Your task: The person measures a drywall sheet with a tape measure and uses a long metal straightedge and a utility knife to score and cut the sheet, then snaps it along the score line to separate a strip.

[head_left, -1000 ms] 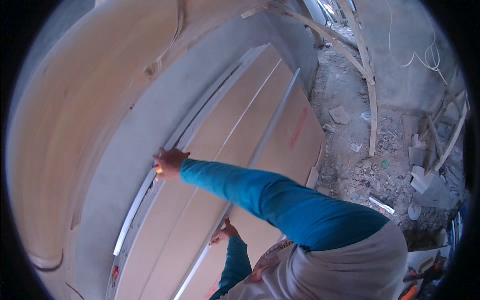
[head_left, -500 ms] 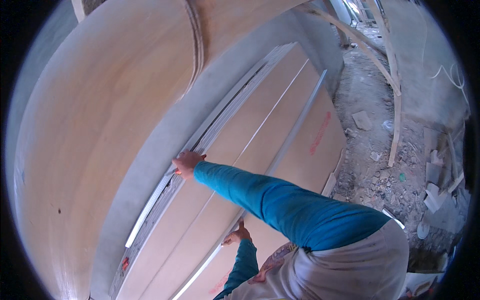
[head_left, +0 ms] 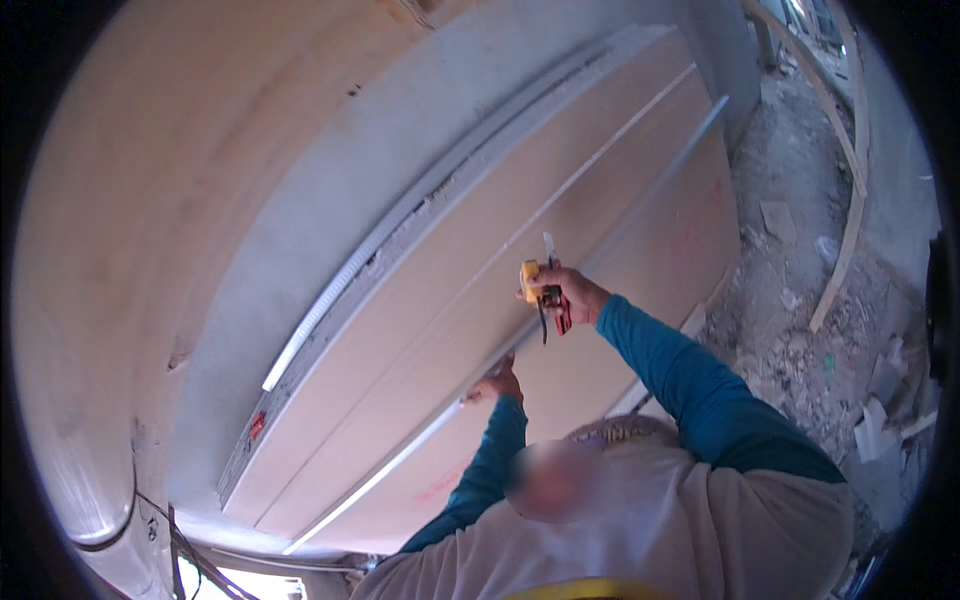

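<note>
My left hand (head_left: 492, 384) grips a long silver metal profile (head_left: 404, 444) that lies lengthwise across the face of a stack of tan boards (head_left: 410, 370). My right hand (head_left: 574, 294), above and right of the left, holds a yellow tape measure (head_left: 530, 280) together with a red tool (head_left: 561, 316), with a pale blade sticking up. The tools are over the boards, close to the profile. A thin pale line runs along the board. Another pale perforated strip (head_left: 305, 345) rests along the stack's far edge, with a small red item (head_left: 257, 423) near its lower end.
A plastered wall (head_left: 280, 240) stands behind the stack, beside a large curved tan surface (head_left: 110, 270) at left. On the right, leaning timber battens (head_left: 839, 280) and rubble (head_left: 780, 350) cover part of the floor. Cables and a bright opening are at bottom left.
My right hand has moved from the stack's far edge rightward to above the board face, with the tape measure and red tool now visible in it. My left hand stays on the profile.
</note>
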### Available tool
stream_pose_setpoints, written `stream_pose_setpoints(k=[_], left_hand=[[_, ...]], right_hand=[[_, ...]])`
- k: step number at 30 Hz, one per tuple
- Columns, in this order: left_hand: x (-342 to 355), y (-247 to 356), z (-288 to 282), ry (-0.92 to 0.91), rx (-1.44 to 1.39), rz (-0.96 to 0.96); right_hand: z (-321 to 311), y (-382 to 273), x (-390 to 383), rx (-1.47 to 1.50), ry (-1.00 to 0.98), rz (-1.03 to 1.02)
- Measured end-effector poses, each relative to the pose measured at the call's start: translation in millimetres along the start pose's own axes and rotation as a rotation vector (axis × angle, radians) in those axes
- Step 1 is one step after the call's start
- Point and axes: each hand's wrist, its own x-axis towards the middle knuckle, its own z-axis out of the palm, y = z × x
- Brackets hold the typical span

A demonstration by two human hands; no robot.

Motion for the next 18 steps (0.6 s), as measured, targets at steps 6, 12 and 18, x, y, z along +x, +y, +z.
stream_pose_setpoints(k=[6,12,18], left_hand=[[-10,3,-19,-0.129,-0.152,0.045],[-2,-14,-31,-0.305,-0.189,0.279],[-11,9,-39,-0.47,-1.193,-0.308]], right_hand=[[-33,13,-14,-0.165,0.18,0.057],[-36,50,-22,-0.277,0.19,0.123],[-31,91,-29,-0.338,0.246,0.129]])
